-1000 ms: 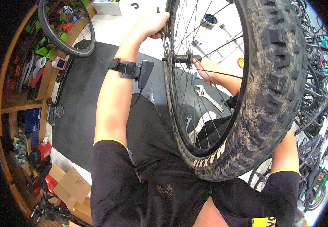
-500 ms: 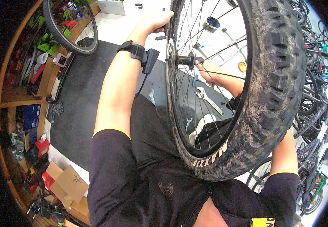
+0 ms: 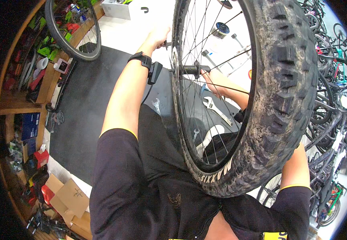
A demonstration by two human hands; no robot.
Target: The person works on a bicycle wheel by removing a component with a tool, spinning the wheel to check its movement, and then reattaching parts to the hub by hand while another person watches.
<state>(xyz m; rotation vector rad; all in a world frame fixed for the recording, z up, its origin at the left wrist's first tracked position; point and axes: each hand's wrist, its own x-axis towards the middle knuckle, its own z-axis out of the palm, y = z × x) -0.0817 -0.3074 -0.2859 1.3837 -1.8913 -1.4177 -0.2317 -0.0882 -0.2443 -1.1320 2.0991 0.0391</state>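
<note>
A bicycle wheel with a muddy, knobby tire (image 3: 283,80) stands upright before me, its lower edge against my chest and lap. Beside the wheel's left face, my left hand (image 3: 159,37) is closed around a dark handle, mostly hidden by the fingers. Toothed or disc-like metal edges (image 3: 174,60) show next to it at the hub's left end. Through the spokes, my right hand (image 3: 215,82) is closed at the right end of the black hub (image 3: 193,69). Whether it grips the hub itself or a small dark part there is hard to make out.
On the dark mat (image 3: 97,108) lie an adjustable wrench (image 3: 217,110) and a smaller wrench (image 3: 156,105). A round dark tub (image 3: 221,30) sits beyond the spokes. Another wheel (image 3: 75,48) leans by shelves at left. Cardboard boxes (image 3: 71,200) lie lower left; several bicycles (image 3: 333,108) crowd the right.
My left hand has come down and slightly left beside the wheel, with the dark handle still in it. The wheel has shifted a little left; my right hand stays at the hub.
</note>
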